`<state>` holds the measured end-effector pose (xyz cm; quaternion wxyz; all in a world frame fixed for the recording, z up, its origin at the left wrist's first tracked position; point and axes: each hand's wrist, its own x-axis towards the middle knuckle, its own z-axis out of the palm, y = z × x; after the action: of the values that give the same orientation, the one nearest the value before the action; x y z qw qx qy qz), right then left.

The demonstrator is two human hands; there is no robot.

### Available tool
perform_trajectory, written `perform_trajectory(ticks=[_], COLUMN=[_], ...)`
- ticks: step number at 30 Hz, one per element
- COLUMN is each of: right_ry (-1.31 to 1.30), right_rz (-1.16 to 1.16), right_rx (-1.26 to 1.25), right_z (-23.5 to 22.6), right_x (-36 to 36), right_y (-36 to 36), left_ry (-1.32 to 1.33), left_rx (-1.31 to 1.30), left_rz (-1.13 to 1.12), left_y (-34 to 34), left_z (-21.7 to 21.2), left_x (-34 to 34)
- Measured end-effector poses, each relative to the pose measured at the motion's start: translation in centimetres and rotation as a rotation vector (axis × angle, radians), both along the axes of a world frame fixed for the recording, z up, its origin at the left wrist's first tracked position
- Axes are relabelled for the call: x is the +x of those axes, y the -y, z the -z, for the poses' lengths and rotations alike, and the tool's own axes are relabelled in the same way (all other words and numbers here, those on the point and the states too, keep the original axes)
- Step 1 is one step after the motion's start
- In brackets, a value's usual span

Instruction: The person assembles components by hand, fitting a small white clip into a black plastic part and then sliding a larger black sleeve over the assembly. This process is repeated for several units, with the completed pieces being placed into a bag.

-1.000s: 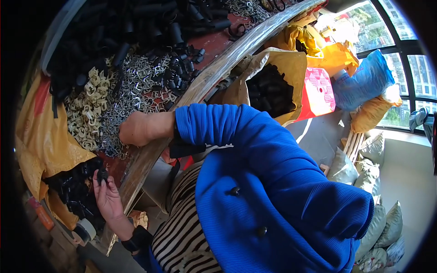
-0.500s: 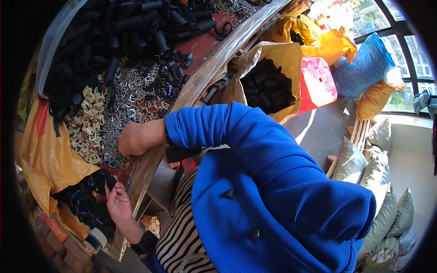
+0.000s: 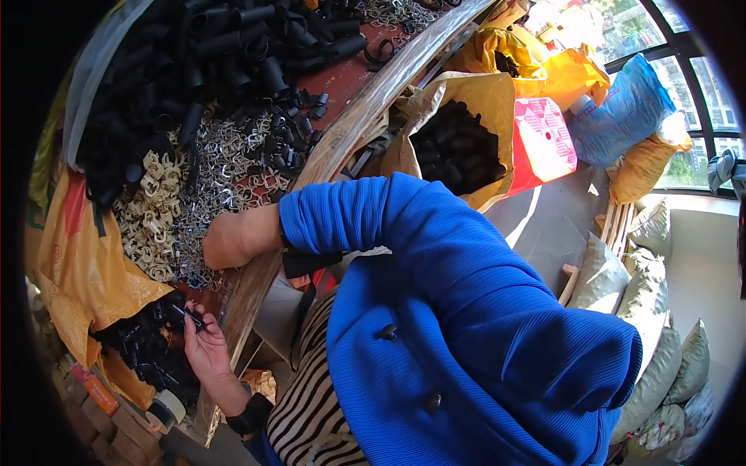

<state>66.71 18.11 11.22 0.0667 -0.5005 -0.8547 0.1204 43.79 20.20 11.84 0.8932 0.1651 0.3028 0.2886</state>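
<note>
My left hand (image 3: 207,348) is palm up over the bag's mouth, its thumb and fingers closed on a small black plastic piece (image 3: 192,318) with a bright glint along it. My right hand (image 3: 228,241) rests at the edge of a pile of small silver metal clips (image 3: 214,175); it is bent away, so its fingers and anything in them are hidden. Cream-coloured clips (image 3: 151,206) are heaped beside the silver ones. Beneath my left hand, more black pieces (image 3: 144,346) fill an orange-yellow bag (image 3: 93,260).
Black tubes (image 3: 233,46) are piled on the red tabletop (image 3: 342,81), which has a wooden edge (image 3: 342,147). An open sack (image 3: 501,144) of black parts stands beside it. Blue bag (image 3: 625,113) and stuffed sacks (image 3: 598,276) lie on the right. A tape roll (image 3: 165,409) sits at lower left.
My left hand has shifted slightly right and turned the black piece, so a bright line now shows on it. My right hand has barely moved.
</note>
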Motion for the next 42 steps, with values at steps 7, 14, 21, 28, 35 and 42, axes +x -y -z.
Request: perform_trajectory(ticks=[7, 14, 21, 28, 35, 42], right_ry=[-0.058, -0.662, -1.244, -1.539, -1.361, -0.974], right_rz=[0.055, 0.076, 0.187, 0.237, 0.214, 0.174], right_rx=[0.086, -0.185, -0.671, -0.843, -0.29, 0.246], right_z=[-0.2, -1.5, -0.7, -0.7, -2.4, -2.9], right_x=[-0.1, -1.3, -2.7, -3.6, -4.4, -5.1], right_y=[1.0, 1.1, 1.4, 1.5, 2.1, 2.1], left_ry=[-0.126, -0.422, -0.537, -0.489, -0.374, -0.362], left_rx=[0.254, 0.754, 0.865, 0.901, 0.739, 0.463], left_rz=[0.054, 0.035, 0.022, 0.024, -0.071, -0.122], left_y=[1.0, 1.9, 1.8, 1.5, 1.5, 1.8], left_z=[-0.7, -1.1, -0.8, -0.8, -1.7, -2.3], left_x=[0.8, 2.8, 3.2, 2.6, 3.0, 2.8])
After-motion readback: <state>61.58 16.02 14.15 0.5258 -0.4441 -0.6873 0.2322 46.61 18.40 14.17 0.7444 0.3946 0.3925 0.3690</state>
